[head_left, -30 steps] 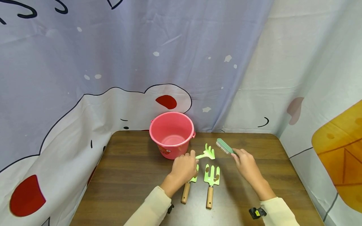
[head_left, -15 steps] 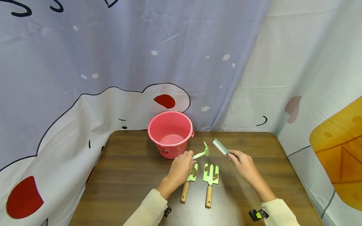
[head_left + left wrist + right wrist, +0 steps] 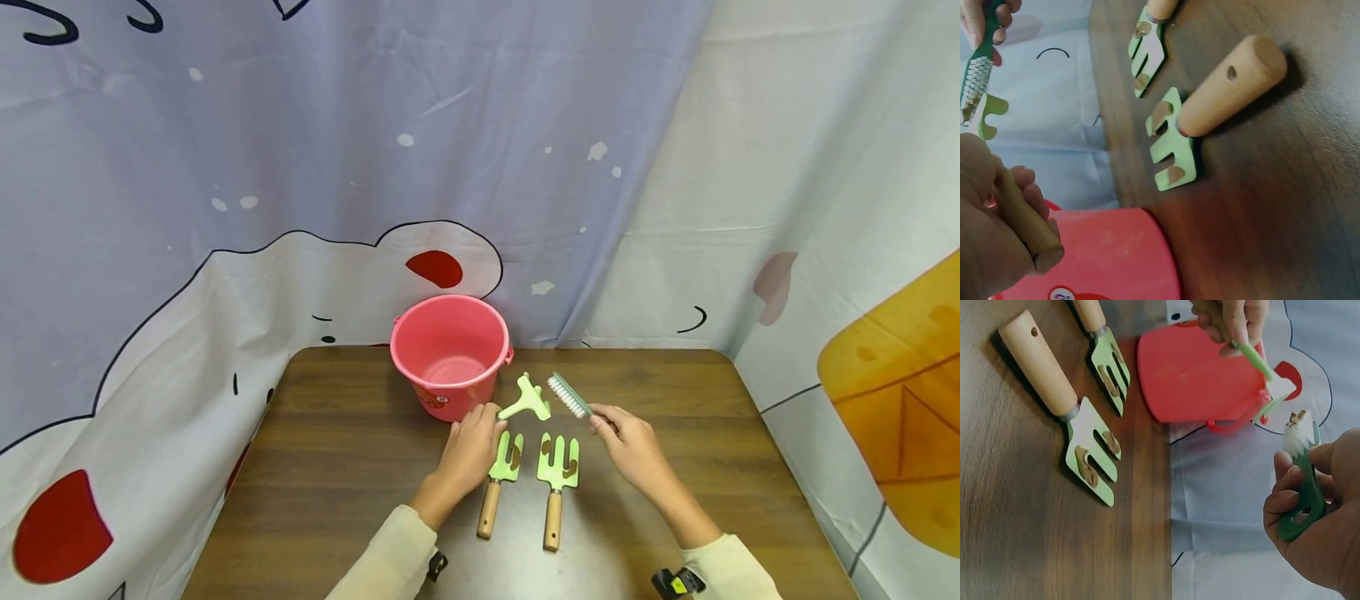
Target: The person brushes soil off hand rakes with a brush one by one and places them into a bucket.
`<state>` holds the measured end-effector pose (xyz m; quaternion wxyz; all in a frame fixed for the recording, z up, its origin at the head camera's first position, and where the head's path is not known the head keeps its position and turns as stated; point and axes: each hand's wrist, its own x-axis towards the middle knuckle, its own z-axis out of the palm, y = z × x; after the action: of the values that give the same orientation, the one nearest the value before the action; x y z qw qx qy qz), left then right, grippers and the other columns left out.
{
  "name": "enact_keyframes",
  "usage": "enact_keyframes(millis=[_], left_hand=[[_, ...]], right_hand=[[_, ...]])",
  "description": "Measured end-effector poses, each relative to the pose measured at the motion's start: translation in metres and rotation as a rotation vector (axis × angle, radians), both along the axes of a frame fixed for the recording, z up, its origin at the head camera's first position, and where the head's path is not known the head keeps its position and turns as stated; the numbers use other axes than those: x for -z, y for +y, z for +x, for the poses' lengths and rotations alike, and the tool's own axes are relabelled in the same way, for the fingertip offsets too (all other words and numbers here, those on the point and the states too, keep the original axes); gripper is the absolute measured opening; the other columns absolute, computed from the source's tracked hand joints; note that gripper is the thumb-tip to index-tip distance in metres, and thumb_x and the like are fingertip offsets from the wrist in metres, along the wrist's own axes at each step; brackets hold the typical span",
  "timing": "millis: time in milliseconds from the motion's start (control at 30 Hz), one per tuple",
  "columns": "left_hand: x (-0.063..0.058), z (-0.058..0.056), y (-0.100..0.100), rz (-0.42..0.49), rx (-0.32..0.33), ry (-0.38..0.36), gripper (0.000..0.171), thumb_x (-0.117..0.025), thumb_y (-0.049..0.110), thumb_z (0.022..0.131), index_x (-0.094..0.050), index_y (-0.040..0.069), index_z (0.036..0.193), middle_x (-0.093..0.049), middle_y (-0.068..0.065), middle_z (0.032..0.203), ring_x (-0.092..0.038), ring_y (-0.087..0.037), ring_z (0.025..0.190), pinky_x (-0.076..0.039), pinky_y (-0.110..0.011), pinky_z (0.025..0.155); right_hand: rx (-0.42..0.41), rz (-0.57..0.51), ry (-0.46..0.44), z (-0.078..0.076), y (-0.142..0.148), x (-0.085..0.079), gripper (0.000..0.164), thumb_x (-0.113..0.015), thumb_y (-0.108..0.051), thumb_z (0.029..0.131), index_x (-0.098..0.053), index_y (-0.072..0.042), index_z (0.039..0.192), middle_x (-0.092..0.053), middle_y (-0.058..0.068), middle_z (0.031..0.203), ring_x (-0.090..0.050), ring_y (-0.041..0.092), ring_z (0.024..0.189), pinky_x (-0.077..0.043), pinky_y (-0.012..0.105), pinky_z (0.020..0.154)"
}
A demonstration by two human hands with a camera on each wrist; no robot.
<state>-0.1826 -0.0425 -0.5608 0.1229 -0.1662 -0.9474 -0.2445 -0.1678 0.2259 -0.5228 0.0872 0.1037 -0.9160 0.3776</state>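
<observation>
My left hand (image 3: pixel 471 448) grips the wooden handle (image 3: pixel 1025 219) of a small light-green hand rake (image 3: pixel 527 400), lifted above the table before the bucket. My right hand (image 3: pixel 632 446) holds a green scrub brush (image 3: pixel 570 395) by its looped handle, its white bristles turned toward the rake. Brown residue clings to the bristle tips in the right wrist view. Brush and rake are close; whether they touch I cannot tell. Two light-green garden forks with wooden handles lie on the table, a left fork (image 3: pixel 506 458) and a right fork (image 3: pixel 557 463), both with brown smears on their tines.
A pink bucket (image 3: pixel 450 342) stands at the back of the brown wooden table (image 3: pixel 337 467), just beyond my left hand. A printed curtain (image 3: pixel 337 150) hangs behind the table and along its sides.
The rake has turned in my left hand, its head now facing another way and further left. My right hand has brought the brush leftward, nearer the rake. The forks and bucket stay put.
</observation>
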Motion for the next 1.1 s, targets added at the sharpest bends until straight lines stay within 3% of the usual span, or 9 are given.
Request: enact_keyframes(millis=[167,400,600,767,967,1100], left_hand=[[0.006,-0.002,-0.003,0.051,0.046,0.009,0.017,-0.06,0.027,0.103,-0.057,0.01,0.101,-0.059,-0.003,0.086,-0.063,-0.025,0.081,-0.047,-0.038,0.068],[0.009,-0.004,-0.003,0.112,0.101,0.028,0.014,-0.062,0.022,0.102,-0.057,0.009,0.101,-0.056,-0.001,0.082,-0.055,-0.019,0.068,-0.048,-0.034,0.063],[0.01,-0.003,-0.002,0.138,0.109,0.021,0.013,-0.063,0.021,0.101,-0.059,0.009,0.104,-0.059,-0.002,0.085,-0.057,-0.018,0.069,-0.05,-0.034,0.065],[0.011,0.0,-0.003,0.142,0.109,0.024,0.012,-0.063,0.02,0.101,-0.059,0.009,0.104,-0.059,-0.002,0.085,-0.058,-0.018,0.07,-0.051,-0.034,0.065],[0.011,0.002,-0.004,0.143,0.11,0.01,0.012,-0.063,0.019,0.101,-0.059,0.009,0.104,-0.057,0.0,0.084,-0.056,-0.015,0.071,-0.049,-0.031,0.065],[0.01,0.0,-0.005,0.143,0.109,0.016,0.012,-0.062,0.019,0.102,-0.058,0.008,0.104,-0.055,-0.001,0.083,-0.053,-0.015,0.07,-0.048,-0.03,0.064]], right_hand=[[-0.021,-0.009,-0.035,0.001,-0.006,-0.001,0.029,-0.055,-0.015,0.106,-0.069,-0.002,0.128,-0.074,0.003,0.092,-0.069,0.017,0.087,-0.054,0.032,0.074],[-0.036,-0.026,-0.029,0.0,-0.011,0.001,0.026,-0.06,-0.013,0.104,-0.073,-0.002,0.123,-0.073,0.0,0.086,-0.064,0.011,0.078,-0.048,0.026,0.065],[-0.004,0.03,0.037,-0.002,-0.013,0.007,0.023,-0.064,-0.01,0.101,-0.075,-0.002,0.119,-0.071,-0.001,0.082,-0.066,0.01,0.076,-0.052,0.028,0.067],[0.021,0.075,0.086,-0.002,-0.014,0.013,0.021,-0.066,-0.008,0.099,-0.076,-0.001,0.117,-0.068,-0.001,0.079,-0.056,0.007,0.068,-0.048,0.025,0.062],[0.041,0.156,0.152,-0.005,-0.012,0.018,0.023,-0.068,-0.004,0.097,-0.074,0.005,0.117,-0.069,0.008,0.083,-0.055,0.012,0.068,-0.049,0.029,0.061],[0.066,0.166,0.142,-0.007,-0.006,0.015,0.023,-0.066,-0.005,0.098,-0.073,0.006,0.117,-0.07,0.009,0.084,-0.057,0.015,0.07,-0.049,0.032,0.062]])
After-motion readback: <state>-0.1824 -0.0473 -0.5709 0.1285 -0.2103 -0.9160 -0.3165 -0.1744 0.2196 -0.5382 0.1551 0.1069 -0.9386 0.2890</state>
